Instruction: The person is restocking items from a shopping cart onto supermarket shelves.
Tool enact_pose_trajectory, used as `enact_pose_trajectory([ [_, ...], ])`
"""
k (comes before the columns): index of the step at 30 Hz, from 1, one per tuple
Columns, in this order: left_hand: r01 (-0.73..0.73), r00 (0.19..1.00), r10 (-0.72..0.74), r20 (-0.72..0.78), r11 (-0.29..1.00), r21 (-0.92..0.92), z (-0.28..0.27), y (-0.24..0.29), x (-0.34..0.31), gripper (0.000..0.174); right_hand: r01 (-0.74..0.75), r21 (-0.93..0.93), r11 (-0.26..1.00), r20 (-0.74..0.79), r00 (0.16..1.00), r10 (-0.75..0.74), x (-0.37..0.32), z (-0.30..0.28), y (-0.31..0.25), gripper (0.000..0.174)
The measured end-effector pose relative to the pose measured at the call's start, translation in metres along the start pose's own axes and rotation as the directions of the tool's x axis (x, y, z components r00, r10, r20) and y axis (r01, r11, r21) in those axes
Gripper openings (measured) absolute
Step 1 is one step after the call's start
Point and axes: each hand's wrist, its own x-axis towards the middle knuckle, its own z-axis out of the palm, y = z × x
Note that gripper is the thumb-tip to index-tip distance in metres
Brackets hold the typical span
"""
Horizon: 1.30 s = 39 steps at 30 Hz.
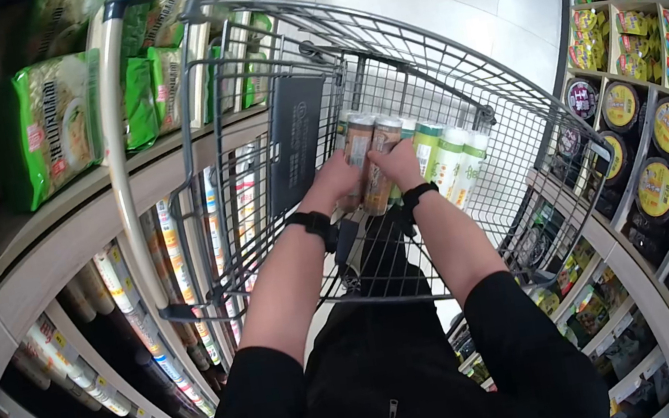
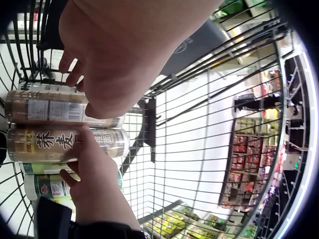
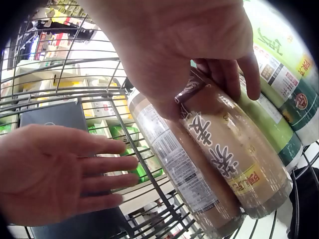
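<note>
Two clear cylindrical packs of brown noodles lie side by side: one with a barcode label [image 2: 50, 110], the other with large dark lettering [image 3: 234, 149]. My right hand [image 1: 399, 166] grips the lettered pack, thumb on one side and fingers round the other, as the right wrist view shows. The left hand [image 3: 60, 174] is beside the barcode pack, palm showing and fingers straight; in the left wrist view that hand [image 2: 114, 64] partly covers it. Green packs [image 3: 271, 117] lie against the lettered pack, and white-and-green ones [image 1: 465, 168] lie farther right in the head view.
The packs are in a dark wire shopping cart [image 1: 448, 41] with a dark panel [image 1: 297, 141] near its handle [image 1: 116, 155]. Shelves with green noodle bags [image 1: 55, 121] stand on the left. Round yellow-lidded bowls [image 1: 658, 188] fill shelves on the right.
</note>
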Motion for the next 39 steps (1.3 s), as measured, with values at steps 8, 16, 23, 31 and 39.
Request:
enact_pose_trajectory([
  [8,0.105,0.967,-0.146,-0.208,0.975,-0.195,0.066,-0.036,0.038,0.09,-0.068,0.139,0.988,-0.231,0.968,0.099,-0.026,-0.022,0.0,0.081],
  [16,0.211,0.965,-0.219,-0.143,0.975,-0.071,0.039,-0.028,0.039,0.091,0.166,0.493,0.854,0.08,0.969,-0.235,-0.05,-0.107,0.001,0.05],
  [23,0.024,0.984,-0.039,-0.172,0.996,-0.09,-0.022,0.032,-0.045,0.088,0.056,0.864,0.501,0.041,0.982,-0.182,-0.095,-0.139,0.014,0.042],
  [31,-0.443,0.896,0.399,-0.195,0.764,-0.469,-0.075,0.062,-0.201,0.064,0.019,0.997,0.068,0.024,0.817,-0.576,-0.147,-0.149,-0.021,0.056],
  [39,-0.433,0.774,0.563,-0.289,0.137,-0.891,-0.077,-0.009,-0.311,0.055,-0.21,0.977,0.02,0.113,0.437,-0.892,-0.232,-0.129,-0.109,0.063],
])
